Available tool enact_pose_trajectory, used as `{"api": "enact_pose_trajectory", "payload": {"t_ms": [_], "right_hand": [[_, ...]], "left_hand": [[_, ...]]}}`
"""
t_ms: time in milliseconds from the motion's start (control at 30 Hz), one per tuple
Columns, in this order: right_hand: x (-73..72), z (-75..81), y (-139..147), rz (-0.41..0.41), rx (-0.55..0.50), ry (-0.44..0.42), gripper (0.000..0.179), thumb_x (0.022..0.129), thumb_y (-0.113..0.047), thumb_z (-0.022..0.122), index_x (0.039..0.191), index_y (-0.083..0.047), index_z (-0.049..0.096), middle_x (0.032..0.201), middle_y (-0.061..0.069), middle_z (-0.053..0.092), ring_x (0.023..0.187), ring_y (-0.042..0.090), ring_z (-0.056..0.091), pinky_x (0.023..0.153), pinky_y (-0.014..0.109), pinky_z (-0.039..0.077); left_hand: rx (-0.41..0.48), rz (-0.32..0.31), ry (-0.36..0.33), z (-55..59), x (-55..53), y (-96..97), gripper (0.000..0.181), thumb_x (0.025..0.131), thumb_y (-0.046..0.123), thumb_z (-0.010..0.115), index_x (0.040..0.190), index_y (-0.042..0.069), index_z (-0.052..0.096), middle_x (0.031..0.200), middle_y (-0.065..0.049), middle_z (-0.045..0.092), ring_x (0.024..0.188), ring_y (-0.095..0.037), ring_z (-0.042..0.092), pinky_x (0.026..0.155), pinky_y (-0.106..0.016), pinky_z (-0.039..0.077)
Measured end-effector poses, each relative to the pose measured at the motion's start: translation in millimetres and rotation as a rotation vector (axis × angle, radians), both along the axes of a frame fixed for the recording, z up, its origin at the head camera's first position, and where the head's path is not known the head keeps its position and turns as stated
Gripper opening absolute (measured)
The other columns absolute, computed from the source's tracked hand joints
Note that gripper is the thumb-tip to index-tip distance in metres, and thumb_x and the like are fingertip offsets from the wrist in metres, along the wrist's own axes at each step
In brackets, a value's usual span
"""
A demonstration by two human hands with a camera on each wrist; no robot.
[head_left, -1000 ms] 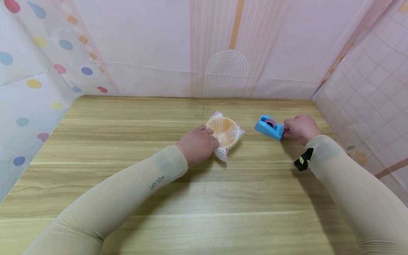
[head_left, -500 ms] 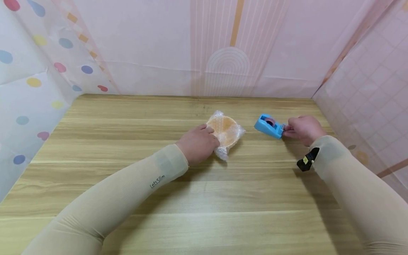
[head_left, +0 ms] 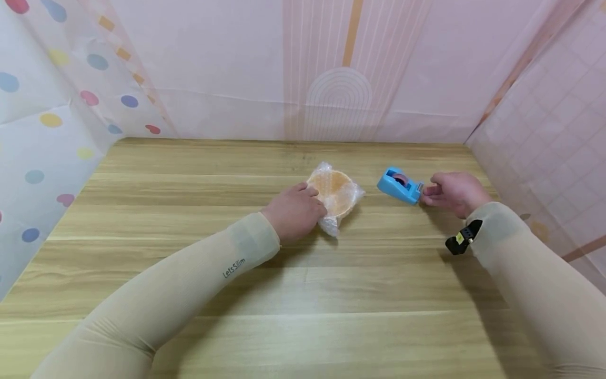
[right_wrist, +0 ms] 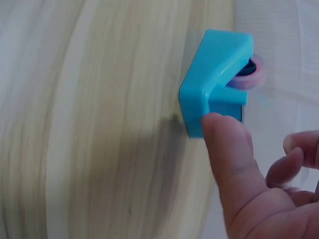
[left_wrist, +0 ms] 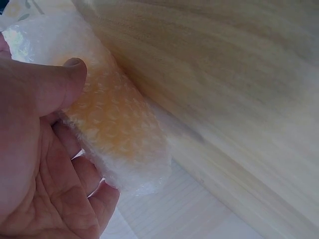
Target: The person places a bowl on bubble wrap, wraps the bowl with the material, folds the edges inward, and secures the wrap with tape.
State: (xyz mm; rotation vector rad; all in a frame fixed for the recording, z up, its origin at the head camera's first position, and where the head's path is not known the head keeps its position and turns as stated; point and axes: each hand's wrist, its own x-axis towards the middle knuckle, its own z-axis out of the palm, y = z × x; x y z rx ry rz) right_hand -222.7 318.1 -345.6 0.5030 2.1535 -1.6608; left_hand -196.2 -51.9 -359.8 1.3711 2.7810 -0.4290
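A round orange item wrapped in clear bubble wrap (head_left: 335,189) lies on the table, right of the middle in the head view. My left hand (head_left: 294,213) grips its left edge. In the left wrist view, the thumb (left_wrist: 65,87) lies over the wrap with the other fingers on the opposite side. To the right stands a light blue tape dispenser (head_left: 401,193) holding a small pinkish roll (right_wrist: 249,79). My right hand (head_left: 456,192) is at the dispenser's near right end. One straight digit (right_wrist: 232,154) overlaps that end in the right wrist view; the other fingers are loosely bent.
The wood-grain table (head_left: 213,173) reaches back to a pink and white patterned sheet (head_left: 222,68). Another sheet with coloured dots (head_left: 38,173) hangs at the left, and a checked one (head_left: 554,137) at the right. A black wrist camera (head_left: 464,238) sits under the right sleeve.
My right hand has drawn slightly right from the dispenser's end, its fingers loosening. The dispenser, the wrapped item and my left hand have stayed in place.
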Motion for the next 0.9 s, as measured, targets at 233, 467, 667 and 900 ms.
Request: {"api": "enact_pose_trajectory", "payload": {"t_ms": [233, 467, 667, 900], "right_hand": [[3.6, 1.1, 9, 0.125, 0.132, -0.013, 0.035, 0.111, -0.028, 0.041, 0.085, -0.007, 0.05, 0.091, -0.001, 0.073, 0.086, 0.012, 0.075, 0.088, 0.029, 0.065], [5.2, -1.6, 19, 0.175, 0.184, -0.036, 0.034, 0.112, -0.031, 0.04, 0.089, -0.007, 0.048, 0.091, -0.001, 0.075, 0.087, 0.013, 0.075, 0.088, 0.031, 0.065], [5.9, -2.0, 23, 0.176, 0.209, -0.01, 0.033, 0.112, -0.031, 0.039, 0.095, -0.005, 0.049, 0.091, -0.002, 0.073, 0.086, 0.012, 0.074, 0.086, 0.03, 0.065], [7.2, -0.5, 17, 0.15, 0.295, 0.063, 0.066, 0.112, -0.034, 0.039, 0.154, 0.016, 0.026, 0.129, 0.02, 0.059, 0.096, 0.009, 0.065, 0.089, 0.024, 0.062]], "left_hand": [[0.003, -0.004, 0.006, 0.1, -0.3, -1.8, 0.024, 0.107, 0.013, 0.054, 0.117, 0.019, 0.075, 0.118, 0.005, 0.079, 0.115, -0.022, 0.061, 0.116, -0.043, 0.044], [-0.007, -0.002, 0.0, -0.2, -0.4, -3.4, 0.024, 0.106, 0.013, 0.054, 0.117, 0.018, 0.075, 0.119, 0.003, 0.078, 0.118, -0.023, 0.061, 0.118, -0.044, 0.043], [0.0, -0.004, 0.009, 0.1, -0.3, -5.2, 0.024, 0.106, 0.013, 0.054, 0.115, 0.018, 0.075, 0.117, 0.003, 0.079, 0.116, -0.023, 0.062, 0.116, -0.044, 0.044], [0.003, 0.002, 0.007, -0.1, 0.3, -5.8, 0.024, 0.106, 0.011, 0.054, 0.115, 0.018, 0.075, 0.116, 0.003, 0.079, 0.114, -0.023, 0.062, 0.116, -0.044, 0.044]]}}
